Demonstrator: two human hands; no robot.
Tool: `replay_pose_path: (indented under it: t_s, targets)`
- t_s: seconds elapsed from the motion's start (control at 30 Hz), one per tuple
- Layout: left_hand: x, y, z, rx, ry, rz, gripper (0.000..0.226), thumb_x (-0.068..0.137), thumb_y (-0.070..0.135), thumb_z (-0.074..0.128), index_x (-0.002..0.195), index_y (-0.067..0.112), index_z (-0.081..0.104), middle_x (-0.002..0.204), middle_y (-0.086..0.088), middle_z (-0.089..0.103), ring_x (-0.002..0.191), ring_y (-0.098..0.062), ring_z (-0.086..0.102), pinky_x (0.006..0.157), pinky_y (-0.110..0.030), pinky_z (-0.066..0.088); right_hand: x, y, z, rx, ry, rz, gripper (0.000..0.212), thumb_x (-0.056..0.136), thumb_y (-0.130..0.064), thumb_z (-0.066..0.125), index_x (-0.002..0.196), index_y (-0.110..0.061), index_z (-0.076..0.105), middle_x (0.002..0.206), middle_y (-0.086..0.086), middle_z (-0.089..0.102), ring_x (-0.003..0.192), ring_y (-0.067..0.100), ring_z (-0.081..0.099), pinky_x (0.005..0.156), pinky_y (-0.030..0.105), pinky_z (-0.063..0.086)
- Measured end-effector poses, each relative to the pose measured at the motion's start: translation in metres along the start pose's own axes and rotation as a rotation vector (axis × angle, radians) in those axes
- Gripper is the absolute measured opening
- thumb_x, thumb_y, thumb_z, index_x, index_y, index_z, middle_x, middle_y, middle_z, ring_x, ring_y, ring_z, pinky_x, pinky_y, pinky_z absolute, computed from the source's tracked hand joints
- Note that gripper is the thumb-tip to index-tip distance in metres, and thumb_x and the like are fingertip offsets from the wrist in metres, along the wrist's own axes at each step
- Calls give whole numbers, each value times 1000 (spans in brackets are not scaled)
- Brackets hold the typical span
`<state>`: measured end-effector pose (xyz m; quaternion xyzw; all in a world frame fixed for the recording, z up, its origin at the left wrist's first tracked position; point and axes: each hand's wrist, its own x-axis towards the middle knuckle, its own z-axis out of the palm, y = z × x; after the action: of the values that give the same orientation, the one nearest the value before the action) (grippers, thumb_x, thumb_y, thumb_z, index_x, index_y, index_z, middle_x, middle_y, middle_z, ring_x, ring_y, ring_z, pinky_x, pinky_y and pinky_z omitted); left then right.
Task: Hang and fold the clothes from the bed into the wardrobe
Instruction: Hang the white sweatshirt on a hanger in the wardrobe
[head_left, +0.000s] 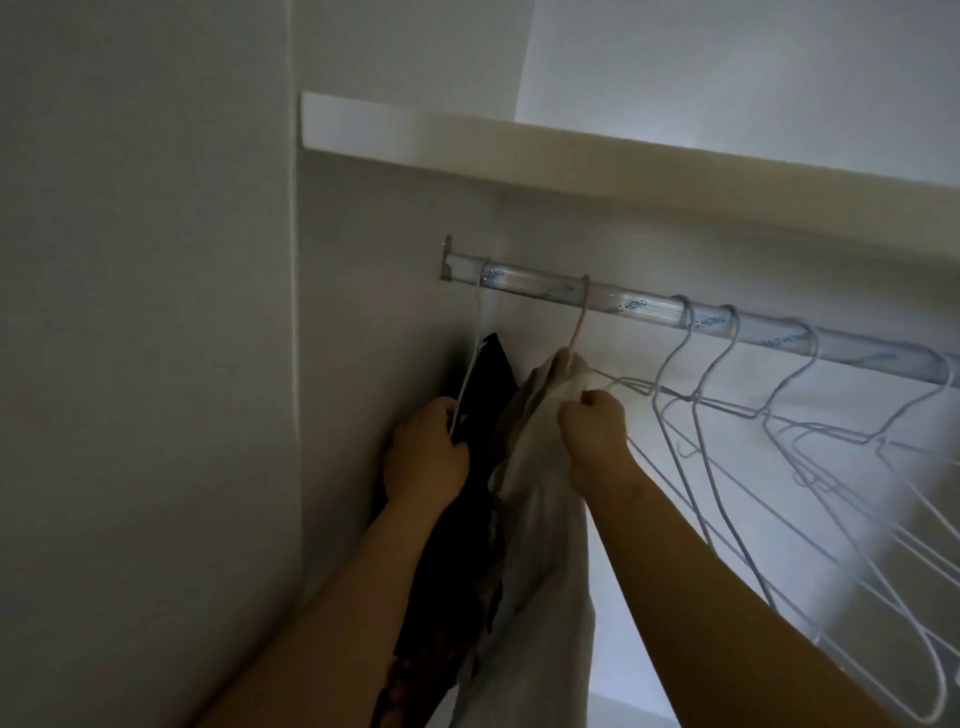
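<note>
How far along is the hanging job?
Done: the dark garment hangs on the rail. In hand: the pale garment is hooked on by its pink hanger; the right hand pinches its shoulder, the left hand grips the dark garment. Left: empty hangers wait; the bed is out of view.

A black garment (457, 571) at seven o'clock, a reddish print showing low on it. A cream garment (540, 519) just beside, on a pink hanger (579, 322). Pale white wire hangers (727, 415) out at three o'clock. Silvery rail (623, 306), blue lettering. White shelf (571, 150) at twelve.
</note>
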<state>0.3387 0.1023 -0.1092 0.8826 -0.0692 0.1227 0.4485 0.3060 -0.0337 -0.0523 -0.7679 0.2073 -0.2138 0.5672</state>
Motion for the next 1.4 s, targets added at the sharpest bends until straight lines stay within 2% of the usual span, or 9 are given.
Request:
replay_pose_path:
  t_s: [0.13,0.2,0.37,0.5,0.73,0.83,1.07,1.23,1.4]
  targets:
    - [-9,-7,12,-117,-90,-42,51,88,9,52,136,23,39,126,-4,56,106,-20,56,90,-29,48,-16,23,3,-137,-25,-125,33,96,-10,42,128,-6,47,121,14,57,99,20,54,82,28,44]
    - [-12,-9,14,-199,-64,-47,52,88,1,49,136,18,40,126,-5,55,98,-14,54,81,-12,45,-27,34,5,-199,-23,-172,40,96,-11,42,136,-10,39,126,12,54,107,22,54,85,28,43]
    - [-21,-13,15,-158,-15,8,31,80,-7,41,95,13,59,93,-1,62,85,-17,58,64,-15,44,-57,58,16,-158,-76,-173,55,95,-9,43,145,-17,23,139,9,43,125,27,44,102,39,40]
    - [-31,-20,8,-285,-17,-25,39,89,3,40,84,38,56,81,22,56,74,4,53,53,-2,38,-75,68,24,-80,-154,-157,63,94,-5,42,149,-19,14,149,5,32,134,23,33,110,36,30]
    - [-34,-21,-5,-234,244,-102,33,85,0,44,99,19,68,83,10,57,76,-12,50,63,-18,32,-75,57,30,-48,-268,-124,59,97,-10,39,149,-23,14,147,2,35,128,19,41,89,15,35]
    - [-39,-19,-4,-243,291,-119,34,85,1,44,98,21,67,87,8,58,76,-13,49,69,-19,32,-76,54,33,-17,-299,-112,63,94,-3,41,149,-24,17,145,4,38,126,21,43,95,22,39]
    - [-58,-20,-2,-206,198,-90,47,87,0,38,124,23,56,122,-2,59,109,-22,55,94,-33,43,-83,60,22,11,-204,-79,58,96,-8,38,148,-25,19,143,6,39,122,23,46,100,32,42]
    - [-90,-19,-4,-138,129,-24,46,88,0,45,131,15,51,127,-6,56,114,-22,54,98,-40,44,-110,76,15,60,-220,-25,53,98,-28,42,146,-29,21,139,4,44,89,2,46,70,10,43]
    - [-139,-14,-5,-96,137,-74,44,87,8,56,131,13,49,132,-10,49,115,-24,51,99,-38,42,-146,96,-6,139,-242,41,52,97,-41,41,145,-30,24,143,2,40,118,13,44,95,26,37]
